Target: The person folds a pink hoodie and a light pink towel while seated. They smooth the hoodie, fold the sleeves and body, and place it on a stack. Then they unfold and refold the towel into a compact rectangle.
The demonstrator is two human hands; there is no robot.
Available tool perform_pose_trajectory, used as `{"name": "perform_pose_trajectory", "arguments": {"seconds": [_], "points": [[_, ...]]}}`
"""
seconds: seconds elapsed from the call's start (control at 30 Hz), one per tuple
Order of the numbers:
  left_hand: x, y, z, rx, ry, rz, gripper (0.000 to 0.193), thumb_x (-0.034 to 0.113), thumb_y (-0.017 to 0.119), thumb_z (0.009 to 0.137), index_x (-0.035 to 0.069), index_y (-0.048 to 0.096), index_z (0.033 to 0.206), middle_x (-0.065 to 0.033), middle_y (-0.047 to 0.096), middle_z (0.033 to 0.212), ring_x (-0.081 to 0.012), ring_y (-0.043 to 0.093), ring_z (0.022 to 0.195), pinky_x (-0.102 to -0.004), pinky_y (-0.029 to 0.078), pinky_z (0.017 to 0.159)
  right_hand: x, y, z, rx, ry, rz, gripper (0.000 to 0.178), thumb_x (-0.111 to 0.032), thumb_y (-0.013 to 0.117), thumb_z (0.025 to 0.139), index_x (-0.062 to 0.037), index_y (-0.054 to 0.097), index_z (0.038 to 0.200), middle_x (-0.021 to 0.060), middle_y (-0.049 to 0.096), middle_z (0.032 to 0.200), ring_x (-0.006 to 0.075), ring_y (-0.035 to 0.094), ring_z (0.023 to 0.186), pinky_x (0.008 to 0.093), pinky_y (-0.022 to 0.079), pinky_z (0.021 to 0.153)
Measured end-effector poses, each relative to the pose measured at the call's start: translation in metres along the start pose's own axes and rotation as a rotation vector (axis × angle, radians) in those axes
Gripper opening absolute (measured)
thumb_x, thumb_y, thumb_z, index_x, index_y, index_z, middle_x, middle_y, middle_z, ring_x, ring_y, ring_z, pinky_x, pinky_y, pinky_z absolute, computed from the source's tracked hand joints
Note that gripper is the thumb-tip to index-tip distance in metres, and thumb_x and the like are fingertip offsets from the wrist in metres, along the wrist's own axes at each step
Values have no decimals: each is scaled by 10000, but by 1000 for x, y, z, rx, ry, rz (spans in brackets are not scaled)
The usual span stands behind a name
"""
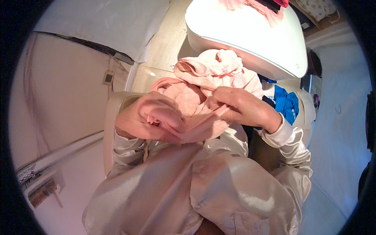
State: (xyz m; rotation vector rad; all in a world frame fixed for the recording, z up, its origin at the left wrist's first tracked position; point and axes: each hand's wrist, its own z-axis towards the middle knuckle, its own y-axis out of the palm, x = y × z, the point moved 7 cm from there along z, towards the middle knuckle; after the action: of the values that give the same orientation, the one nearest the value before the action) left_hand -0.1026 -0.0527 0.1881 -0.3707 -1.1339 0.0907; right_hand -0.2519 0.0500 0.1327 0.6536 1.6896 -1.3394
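Observation:
A bunched pink cloth, soft and towel-like, lies gathered over my lap and reaches up toward the white table. My left hand is closed around one folded part of it, with a bit of the fabric poking out between the fingers. Farther right, my right hand pinches another part of the same cloth. Between the two hands the fabric is drawn out in creases. Its exact kind cannot be made out, since most of it is crumpled.
Ahead stands a white table with rounded corners, bearing pink sheer fabric and dark and red items at its far edge. A blue cloth lies right of my right hand. A beige seat edge shows at my left.

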Motion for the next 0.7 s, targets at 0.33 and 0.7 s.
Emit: {"name": "perform_pose_trajectory", "arguments": {"seconds": [0.33, 0.7], "points": [[-29, -11, 102, 315, -254, -195, 211, 111, 772, 825, -41, 741, 968, -44, 710, 838, -74, 625, 791, -214, 483, 693, 12, -98, -96, 460, 258, -437, 216, -73, 691, 810, 11, 662, 1006, 118, 499, 799, 287, 498, 753, 374, 422, 676], [-23, -2, 259, 312, 14, -4, 133, 73, 769, 835, 8, 744, 948, 9, 692, 861, -51, 605, 795, -207, 491, 721, -14, -152, -249, 1306, 226, -479, 83, 53, 583, 840, 40, 619, 913, 48, 536, 817, 118, 494, 732, 251, 398, 654]]}}
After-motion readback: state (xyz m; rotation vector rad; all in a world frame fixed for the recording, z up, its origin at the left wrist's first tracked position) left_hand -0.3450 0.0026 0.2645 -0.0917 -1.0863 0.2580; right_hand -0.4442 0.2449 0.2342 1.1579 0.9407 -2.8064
